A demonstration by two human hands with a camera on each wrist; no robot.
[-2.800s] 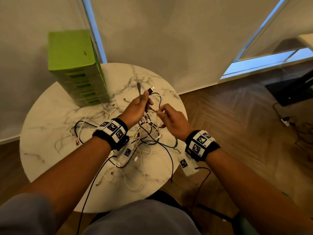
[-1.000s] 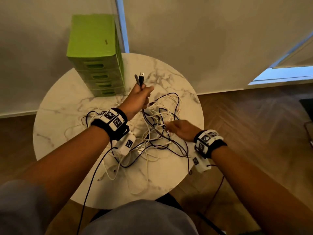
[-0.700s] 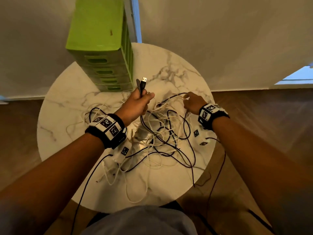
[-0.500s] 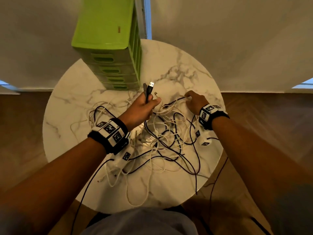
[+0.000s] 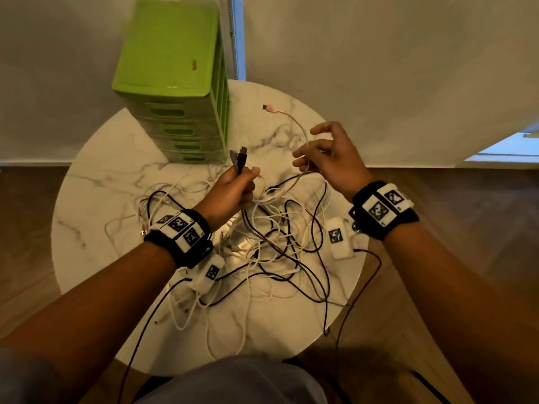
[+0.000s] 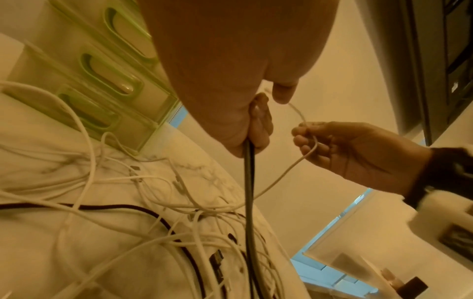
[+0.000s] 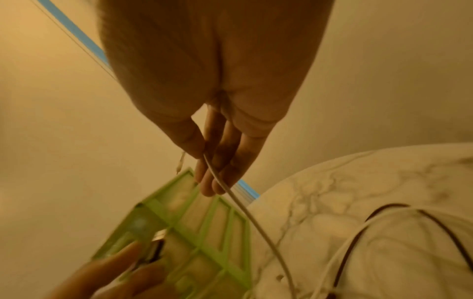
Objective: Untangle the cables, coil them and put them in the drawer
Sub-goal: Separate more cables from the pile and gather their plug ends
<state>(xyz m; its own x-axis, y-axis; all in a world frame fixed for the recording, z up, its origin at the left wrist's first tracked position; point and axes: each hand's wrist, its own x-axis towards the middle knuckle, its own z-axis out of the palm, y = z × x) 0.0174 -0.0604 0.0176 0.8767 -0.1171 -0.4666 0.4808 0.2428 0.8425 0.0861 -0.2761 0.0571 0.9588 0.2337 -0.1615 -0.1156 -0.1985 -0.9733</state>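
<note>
Cables (image 5: 271, 252), black and white, lie in a loose tangle across the middle of the round marble table (image 5: 96, 199), some strands trailing over its near edge. Left hand (image 5: 230, 191) is raised above the heap, its grip a closed fist round a black cable (image 6: 248, 182) and a grey one, both plug ends standing up out of the fist. Right hand (image 5: 329, 158) is lifted just beside it, thumb and fingers pinching a thin white cable (image 5: 303, 135); the remaining fingers are loosely spread. That cable's pinkish plug (image 5: 269, 108) sticks out beyond the hand, toward the green drawer unit (image 5: 172, 83). Drawer unit stands at the table's far left edge, every visible drawer closed.
</note>
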